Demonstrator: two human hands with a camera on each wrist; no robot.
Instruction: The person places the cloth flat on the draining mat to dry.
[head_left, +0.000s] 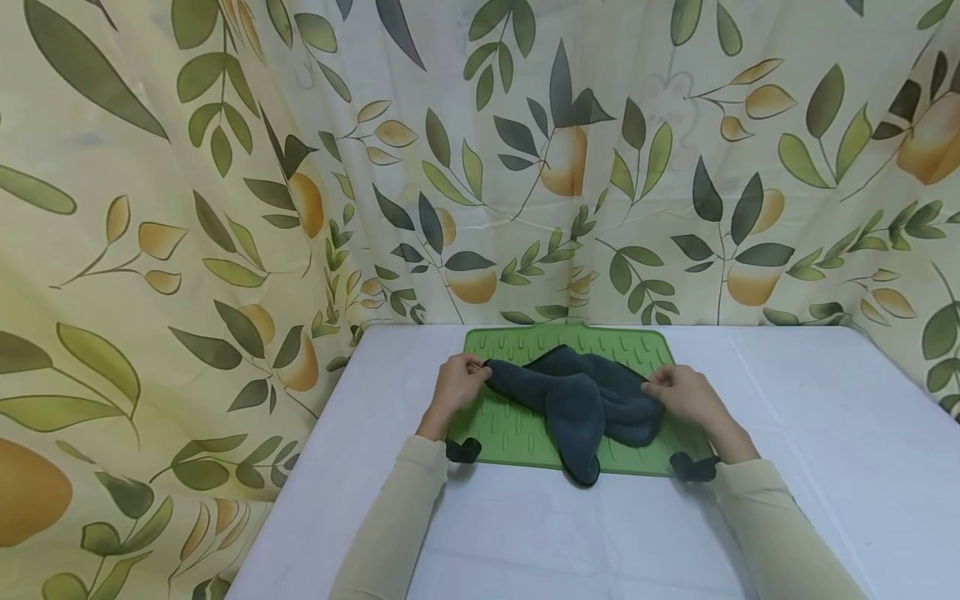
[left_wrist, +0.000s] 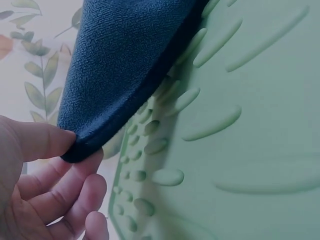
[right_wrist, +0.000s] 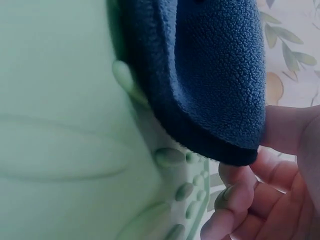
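Note:
A dark blue-grey cloth (head_left: 581, 402) lies bunched on a green ribbed mat (head_left: 517, 432) at the far middle of the white table (head_left: 825, 450). My left hand (head_left: 459, 385) pinches the cloth's left corner (left_wrist: 82, 145) between thumb and index finger. My right hand (head_left: 686, 393) pinches the right corner (right_wrist: 235, 150) the same way. One flap of the cloth hangs over the mat's near edge. In both wrist views the cloth (left_wrist: 125, 60) (right_wrist: 215, 75) is lifted a little off the mat (left_wrist: 250, 125) (right_wrist: 60, 125).
A leaf-and-fruit patterned curtain (head_left: 480, 167) hangs behind and to the left of the table. Dark wrist straps (head_left: 463, 451) sit at the cuffs of both pale sleeves.

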